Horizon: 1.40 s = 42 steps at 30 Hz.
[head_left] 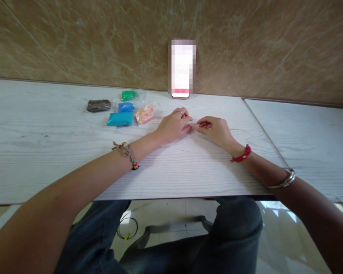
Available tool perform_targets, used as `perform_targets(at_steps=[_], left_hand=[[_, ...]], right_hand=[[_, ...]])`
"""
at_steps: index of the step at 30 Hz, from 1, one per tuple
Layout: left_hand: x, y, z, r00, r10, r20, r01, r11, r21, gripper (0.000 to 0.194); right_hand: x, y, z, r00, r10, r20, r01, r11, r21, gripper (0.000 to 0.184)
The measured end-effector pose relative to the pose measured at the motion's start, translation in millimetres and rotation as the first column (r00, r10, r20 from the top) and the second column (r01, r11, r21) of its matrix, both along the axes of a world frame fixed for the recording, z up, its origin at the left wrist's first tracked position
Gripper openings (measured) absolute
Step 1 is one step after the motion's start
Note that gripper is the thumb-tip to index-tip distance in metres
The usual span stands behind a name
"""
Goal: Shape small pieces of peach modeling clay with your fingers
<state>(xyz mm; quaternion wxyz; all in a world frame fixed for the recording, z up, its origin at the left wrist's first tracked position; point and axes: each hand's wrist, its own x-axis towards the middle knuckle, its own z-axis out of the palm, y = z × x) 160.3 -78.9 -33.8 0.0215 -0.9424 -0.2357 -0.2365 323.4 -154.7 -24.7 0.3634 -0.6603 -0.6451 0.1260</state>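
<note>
My left hand (173,126) and my right hand (215,129) rest on the white table (60,152), fingertips meeting at the middle. They seem to pinch something small and pale or clear between them; I cannot tell what it is. To the left of my left hand lie several bags of modelling clay: a peach one (144,114) nearest, a teal one (120,119), a blue one (126,107), a green one (128,95) and a brown one (98,105).
A phone (182,69) leans upright against the brown marbled wall behind my hands. A second white table top (308,137) adjoins on the right. The table's front edge runs just above my knees.
</note>
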Motion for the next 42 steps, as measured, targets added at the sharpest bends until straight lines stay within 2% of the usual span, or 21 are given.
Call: perform_targets(at_steps=[9, 17, 27, 33, 42], left_hand=[[-4.7, -1.5, 6.8, 0.994, -0.023, -0.108, 0.018, 0.999, -0.049, 0.025], [-5.4, -0.1, 8.1, 0.996, -0.004, -0.086, -0.010, 0.988, -0.154, 0.018], [-6.1, 0.3, 8.4, 0.999, -0.047, -0.004, 0.047, 0.993, -0.110, 0.011], [-6.4, -0.5, 9.2, 0.997, -0.064, -0.037, 0.060, 0.993, -0.105, 0.018], [-6.7, 0.0, 8.5, 0.995, -0.085, -0.043, 0.080, 0.992, -0.101, 0.016]], right_hand=[[3.4, -2.2, 1.7, 0.999, 0.005, 0.054, -0.006, 1.000, 0.017, 0.012], [0.1, -2.3, -1.9, 0.991, 0.070, 0.111, -0.072, 0.997, 0.013, 0.016], [-2.6, -3.5, 2.6, 0.989, 0.040, 0.146, -0.042, 0.999, 0.016, 0.013], [-3.1, -4.8, 2.7, 0.987, 0.051, 0.154, -0.053, 0.998, 0.013, 0.013], [-2.9, -5.4, 3.1, 0.981, 0.075, 0.181, -0.076, 0.997, 0.001, 0.016]])
